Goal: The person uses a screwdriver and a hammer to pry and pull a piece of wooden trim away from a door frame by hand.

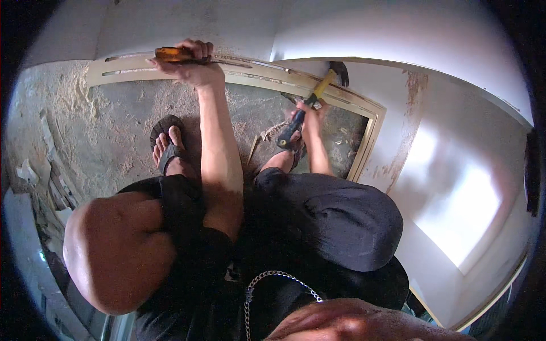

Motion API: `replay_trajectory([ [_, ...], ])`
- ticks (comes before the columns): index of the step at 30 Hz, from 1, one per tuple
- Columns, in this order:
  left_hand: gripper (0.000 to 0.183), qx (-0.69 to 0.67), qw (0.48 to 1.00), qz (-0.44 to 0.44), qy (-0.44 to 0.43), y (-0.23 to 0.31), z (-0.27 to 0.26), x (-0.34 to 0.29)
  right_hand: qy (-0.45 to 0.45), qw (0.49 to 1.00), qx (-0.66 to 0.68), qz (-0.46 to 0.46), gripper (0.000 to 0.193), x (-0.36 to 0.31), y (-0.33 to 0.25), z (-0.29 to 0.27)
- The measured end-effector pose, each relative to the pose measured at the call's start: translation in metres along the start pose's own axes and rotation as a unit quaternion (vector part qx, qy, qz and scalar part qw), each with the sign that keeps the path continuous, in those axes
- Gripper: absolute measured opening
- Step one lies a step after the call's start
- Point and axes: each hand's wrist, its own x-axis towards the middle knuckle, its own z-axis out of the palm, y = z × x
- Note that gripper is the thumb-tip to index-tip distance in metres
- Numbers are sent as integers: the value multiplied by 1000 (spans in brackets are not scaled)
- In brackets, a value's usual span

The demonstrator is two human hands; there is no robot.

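The left hand (194, 63) was closed around an orange-handled tool (172, 54), above a long, cream slotted strip (125, 66) at the far edge of the floor (136, 99). The handle end pointed to the left, and what seemed to be its thin shaft went to the right, so its long axis ran nearly along the strip. Whether the tip touched the strip, I could not tell.

The right hand (311, 119) grasped a hammer (324, 85) by the dark part of its handle. The hammer slanted away and to the right, with its head at the far edge, beyond the shaft side of the tool and well apart from the handle end. The left hand was the nearer one to the strip's left end, the right hand to its right corner.

Close behind the strip stood a white panel (369, 28), which seemed to leave little room for the hammer head. The right foot (278, 161) was just below the hammer's grip, and the left foot (170, 145) stood on the dusty floor. Wood scraps (57, 184) lay along the left edge.
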Motion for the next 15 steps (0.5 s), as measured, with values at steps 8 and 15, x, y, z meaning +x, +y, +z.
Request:
replay_trajectory([
  [8,73,53,995,25,81,-36,-4,28,-70,983,-168,6,26,-52,-75,-79],
  [15,52,23,998,-14,55,-36,-12,21,-119,951,-276,-64,22,-123,-101,-125],
])
